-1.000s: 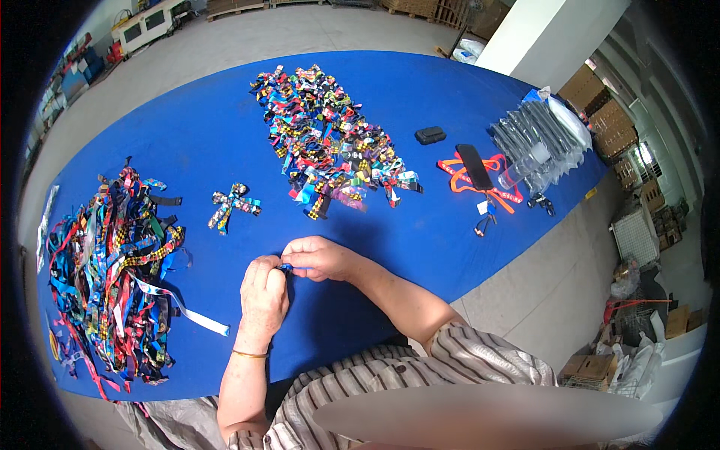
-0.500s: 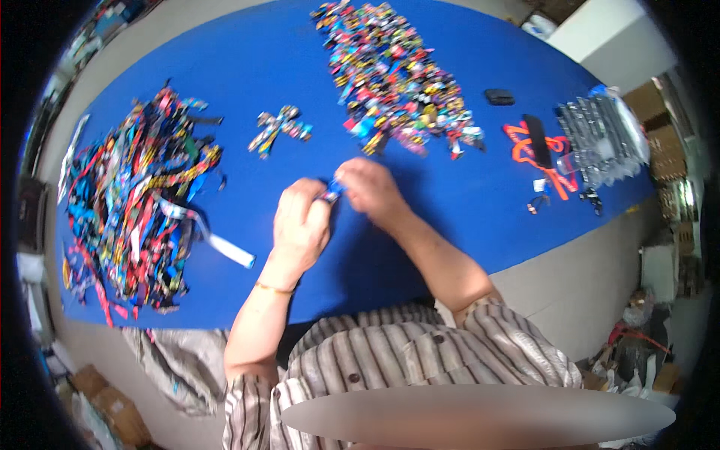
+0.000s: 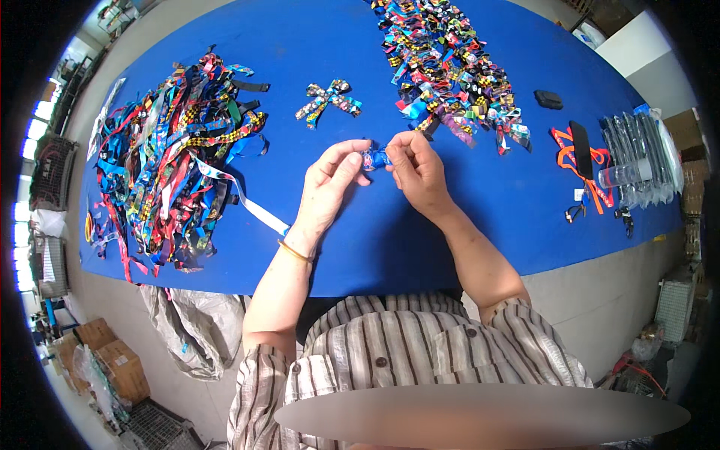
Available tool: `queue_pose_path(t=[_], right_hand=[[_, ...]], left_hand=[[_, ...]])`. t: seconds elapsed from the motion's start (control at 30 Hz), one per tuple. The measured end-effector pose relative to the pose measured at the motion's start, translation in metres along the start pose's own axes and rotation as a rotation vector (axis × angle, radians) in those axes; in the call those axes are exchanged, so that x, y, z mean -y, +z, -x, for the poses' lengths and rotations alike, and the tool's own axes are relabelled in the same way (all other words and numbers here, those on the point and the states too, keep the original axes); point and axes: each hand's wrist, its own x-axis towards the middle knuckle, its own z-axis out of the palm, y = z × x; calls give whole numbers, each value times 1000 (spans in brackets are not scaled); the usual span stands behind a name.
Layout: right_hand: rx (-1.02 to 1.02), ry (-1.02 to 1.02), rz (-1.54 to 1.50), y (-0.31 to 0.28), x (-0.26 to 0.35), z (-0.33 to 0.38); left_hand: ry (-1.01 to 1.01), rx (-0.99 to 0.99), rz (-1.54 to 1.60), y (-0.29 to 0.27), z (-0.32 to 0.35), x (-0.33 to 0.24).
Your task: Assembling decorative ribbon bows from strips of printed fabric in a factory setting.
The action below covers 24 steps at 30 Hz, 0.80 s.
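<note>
Between my two hands, over the middle of the blue table, is a short folded blue printed ribbon point(image 3: 375, 158). My left hand point(image 3: 334, 178) pinches its left end between thumb and fingers. At its other end, the fingertips of my right hand point(image 3: 417, 168) are pressed together on it. Just beyond my hands a small crossed bundle of patterned ribbon pieces point(image 3: 328, 100) lies flat. To the left spreads a big tangled heap of long printed ribbons point(image 3: 169, 165). One pale ribbon strip point(image 3: 255, 206) trails from that heap to beside my left wrist.
At the far right of centre lies a long pile of small folded ribbon pieces point(image 3: 457, 75) on the blue table point(image 3: 300, 45). Farther right are a black case point(image 3: 548, 99), an orange lanyard point(image 3: 602, 196) and several clear plastic packets point(image 3: 637, 154). Cardboard boxes point(image 3: 124, 371) stand on the floor at lower left.
My view has shifted, so the table's things appear farther right. My hands have drawn slightly apart, and more of the blue ribbon shows between them.
</note>
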Motion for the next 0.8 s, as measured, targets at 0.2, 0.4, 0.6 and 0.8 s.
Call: queue_pose_path(t=[0.2, 0.4, 0.6, 0.8], right_hand=[[3, 17, -25, 0, 0, -2], [-48, 60, -81, -3, -4, -4], [-10, 65, -148, 3, 1, -1], [64, 76, -163, 10, 0, 4]], left_hand=[[401, -67, -465, -1, 0, 3], [776, 29, -794, 0, 2, -14], [248, -88, -244, -1, 0, -7], [43, -26, -172, 0, -1, -3]])
